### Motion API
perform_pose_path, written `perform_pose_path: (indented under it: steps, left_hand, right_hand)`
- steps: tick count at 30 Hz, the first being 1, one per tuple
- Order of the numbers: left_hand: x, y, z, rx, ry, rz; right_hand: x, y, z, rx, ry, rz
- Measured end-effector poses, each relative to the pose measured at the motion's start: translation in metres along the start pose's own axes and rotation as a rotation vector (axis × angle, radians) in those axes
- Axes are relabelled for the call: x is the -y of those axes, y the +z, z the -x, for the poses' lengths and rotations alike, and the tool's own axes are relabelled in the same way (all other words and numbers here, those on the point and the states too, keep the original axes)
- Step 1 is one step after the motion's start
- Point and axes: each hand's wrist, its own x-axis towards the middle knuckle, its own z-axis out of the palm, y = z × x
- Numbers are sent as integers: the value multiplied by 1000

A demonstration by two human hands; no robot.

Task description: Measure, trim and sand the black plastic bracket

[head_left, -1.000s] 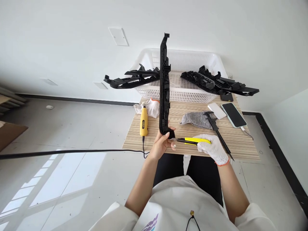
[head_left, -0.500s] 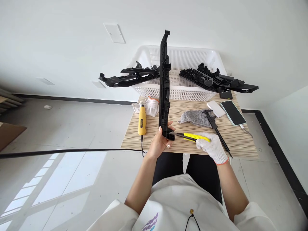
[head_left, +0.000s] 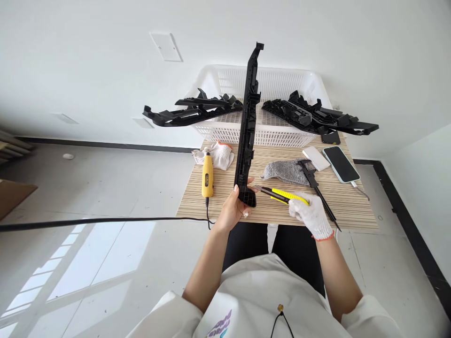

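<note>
A long black plastic molded part (head_left: 247, 126) stands nearly upright over the table, its top leaning right. My bare left hand (head_left: 230, 210) is closed round its lower end. In my right hand (head_left: 310, 213), which wears a white knit glove, is a yellow and black utility knife (head_left: 284, 195). Its blade points left and lies close beside the lower end of the part; whether it touches cannot be made out. A grey cloth (head_left: 287, 171) and a black caliper (head_left: 315, 188) lie beyond my right hand.
A white plastic basket (head_left: 278, 136) holds more black parts (head_left: 303, 115) that jut past both sides. On the striped table (head_left: 200, 211) are a yellow corded rotary tool (head_left: 207, 176), a white glove (head_left: 222, 155), a white box (head_left: 316, 158) and a phone (head_left: 341, 164). A cable (head_left: 105, 221) runs left.
The top of the black part has tilted to the right. The knife has shifted slightly right, and its blade has come off the part's lower end to a spot just beside it.
</note>
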Motion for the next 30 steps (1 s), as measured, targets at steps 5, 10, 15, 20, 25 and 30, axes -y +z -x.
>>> perform_pose_path:
  steps: [5,10,15,20,25,30]
  left_hand:
    - [1,-1,0,12,-2,-9]
    - [1,-1,0,15,-10,-11]
    - [0,-1,0,41,-7,2]
    - [-1,-1,0,43,-22,5]
    - [-1,0,0,47,-20,12]
    - [-1,-1,0,49,-21,16]
  right_hand:
    - [0,1,0,45,16,24]
    - [1,1,0,54,33,-7]
    - [5,-1,1,34,34,-8]
    - [4,-2,-1,10,56,-10]
    - [1,-2,-1,55,53,14]
    - [2,-1,1,44,54,-6]
